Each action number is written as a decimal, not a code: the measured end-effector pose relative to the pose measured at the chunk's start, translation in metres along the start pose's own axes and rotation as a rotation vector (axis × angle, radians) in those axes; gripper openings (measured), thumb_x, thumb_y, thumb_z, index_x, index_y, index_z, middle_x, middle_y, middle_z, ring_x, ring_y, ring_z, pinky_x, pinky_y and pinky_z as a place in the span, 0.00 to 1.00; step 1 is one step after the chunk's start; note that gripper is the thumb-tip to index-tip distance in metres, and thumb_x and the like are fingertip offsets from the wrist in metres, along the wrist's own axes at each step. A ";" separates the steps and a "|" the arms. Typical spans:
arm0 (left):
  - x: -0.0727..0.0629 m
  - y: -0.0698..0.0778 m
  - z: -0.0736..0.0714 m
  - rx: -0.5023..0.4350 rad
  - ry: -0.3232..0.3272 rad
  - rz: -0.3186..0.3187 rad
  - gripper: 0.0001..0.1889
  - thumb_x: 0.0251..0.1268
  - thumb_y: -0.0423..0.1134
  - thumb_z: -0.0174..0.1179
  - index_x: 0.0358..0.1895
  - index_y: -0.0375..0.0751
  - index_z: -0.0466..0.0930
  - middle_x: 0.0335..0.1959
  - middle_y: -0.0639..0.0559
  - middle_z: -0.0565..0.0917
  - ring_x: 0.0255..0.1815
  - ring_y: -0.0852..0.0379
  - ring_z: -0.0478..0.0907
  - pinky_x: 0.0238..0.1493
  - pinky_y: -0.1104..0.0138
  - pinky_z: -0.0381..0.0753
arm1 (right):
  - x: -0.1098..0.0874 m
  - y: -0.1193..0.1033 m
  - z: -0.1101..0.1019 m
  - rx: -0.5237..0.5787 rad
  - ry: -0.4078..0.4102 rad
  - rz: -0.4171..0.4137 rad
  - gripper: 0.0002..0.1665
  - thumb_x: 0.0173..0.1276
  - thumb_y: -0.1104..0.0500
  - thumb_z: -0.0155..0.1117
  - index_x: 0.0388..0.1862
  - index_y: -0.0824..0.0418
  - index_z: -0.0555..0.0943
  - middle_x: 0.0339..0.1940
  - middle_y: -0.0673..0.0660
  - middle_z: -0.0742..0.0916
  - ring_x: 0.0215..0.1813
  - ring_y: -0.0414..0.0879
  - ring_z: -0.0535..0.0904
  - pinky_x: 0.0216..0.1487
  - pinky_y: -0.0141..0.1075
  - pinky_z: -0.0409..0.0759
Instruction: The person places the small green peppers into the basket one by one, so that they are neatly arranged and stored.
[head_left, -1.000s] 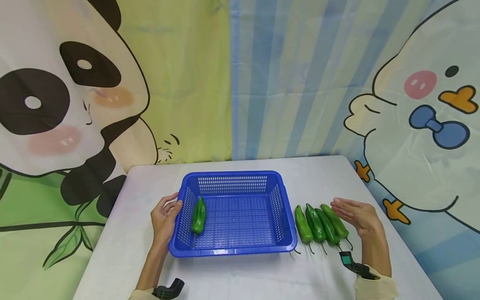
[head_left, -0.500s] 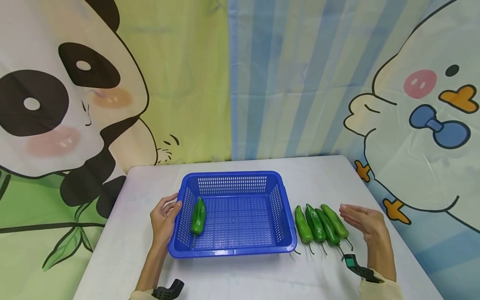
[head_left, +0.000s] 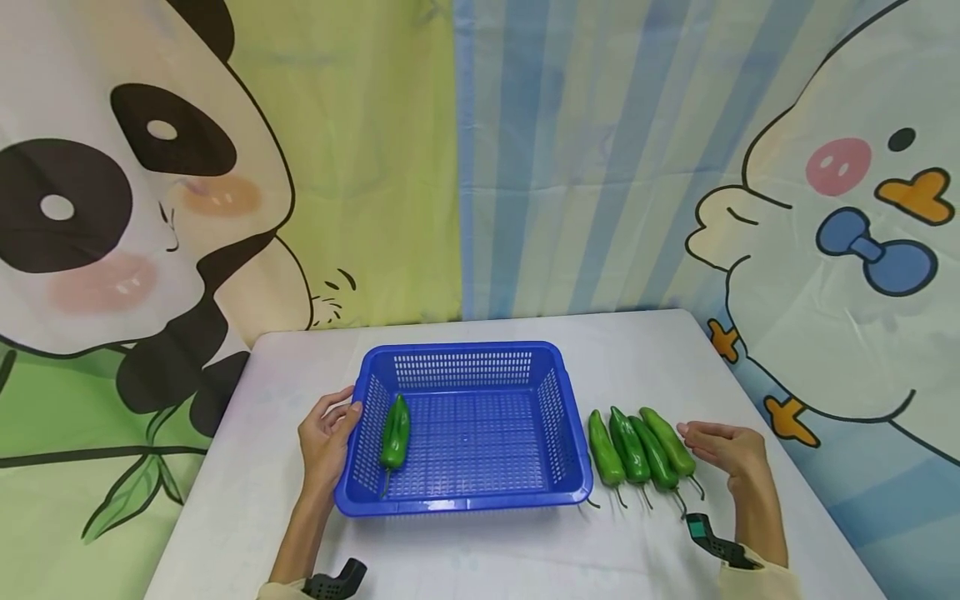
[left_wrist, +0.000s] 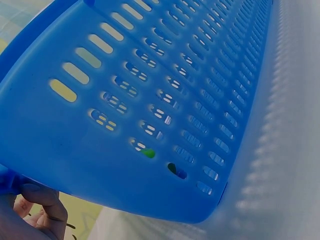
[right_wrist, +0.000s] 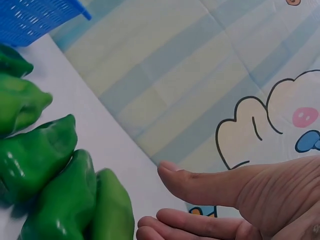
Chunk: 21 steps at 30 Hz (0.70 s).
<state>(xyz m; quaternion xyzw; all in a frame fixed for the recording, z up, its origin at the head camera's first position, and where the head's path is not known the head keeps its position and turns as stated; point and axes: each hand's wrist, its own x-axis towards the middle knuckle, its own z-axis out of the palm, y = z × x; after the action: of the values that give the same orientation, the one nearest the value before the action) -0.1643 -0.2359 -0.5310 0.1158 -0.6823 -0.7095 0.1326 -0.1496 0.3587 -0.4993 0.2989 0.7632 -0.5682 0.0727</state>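
Observation:
A blue plastic basket (head_left: 465,503) with slotted walls stands on the table, one green pepper (head_left: 395,435) lying inside near its left wall. My left hand (head_left: 325,442) grips the basket's left rim; in the left wrist view its fingers (left_wrist: 47,200) curl at the edge. Several green peppers (head_left: 632,446) lie side by side right of the basket, stems toward me. My right hand (head_left: 727,450) is just right of the outermost pepper (right_wrist: 114,207), holding nothing, its thumb apart from the loosely bent fingers. Beside the basket's right wall, another pepper is mostly hidden, its stem (head_left: 593,503) showing.
The white table (head_left: 487,554) ends at a back edge against a printed curtain (head_left: 540,167). A cartoon panda (head_left: 150,208) is on the left side, a white bird (head_left: 840,292) on the right. Dark camera mounts (head_left: 336,579) sit on both wrists.
My right hand has moved slightly right, away from the outermost pepper. The left hand, the basket and the peppers keep their places.

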 end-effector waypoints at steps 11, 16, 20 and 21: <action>0.001 -0.001 -0.002 0.034 -0.006 -0.007 0.20 0.81 0.37 0.65 0.69 0.33 0.81 0.37 0.66 0.90 0.36 0.68 0.90 0.39 0.75 0.91 | -0.001 0.007 0.009 -0.116 0.104 -0.032 0.39 0.72 0.48 0.80 0.69 0.74 0.81 0.54 0.61 0.91 0.40 0.36 0.89 0.72 0.56 0.84; 0.000 0.001 -0.001 0.014 0.001 0.000 0.19 0.81 0.36 0.65 0.68 0.32 0.82 0.37 0.66 0.91 0.36 0.67 0.91 0.40 0.75 0.90 | 0.001 0.011 0.011 -0.120 0.125 -0.037 0.35 0.69 0.51 0.81 0.64 0.74 0.84 0.59 0.68 0.89 0.47 0.48 0.89 0.72 0.59 0.83; 0.000 0.001 0.000 -0.005 0.007 -0.001 0.19 0.80 0.35 0.65 0.67 0.31 0.82 0.37 0.65 0.91 0.36 0.67 0.91 0.39 0.75 0.90 | 0.002 0.015 0.016 -0.132 0.142 -0.058 0.35 0.67 0.53 0.83 0.63 0.75 0.83 0.64 0.75 0.85 0.64 0.65 0.83 0.72 0.62 0.81; 0.000 0.001 0.000 -0.006 0.007 -0.002 0.19 0.80 0.35 0.65 0.67 0.31 0.82 0.37 0.65 0.91 0.35 0.67 0.91 0.39 0.75 0.90 | 0.002 0.015 0.018 -0.134 0.145 -0.062 0.36 0.67 0.54 0.83 0.64 0.76 0.83 0.66 0.76 0.84 0.68 0.68 0.80 0.73 0.64 0.79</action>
<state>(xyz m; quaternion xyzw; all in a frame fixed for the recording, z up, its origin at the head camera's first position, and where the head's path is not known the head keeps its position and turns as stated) -0.1646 -0.2360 -0.5299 0.1186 -0.6797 -0.7112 0.1349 -0.1475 0.3462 -0.5190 0.3102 0.8116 -0.4947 0.0194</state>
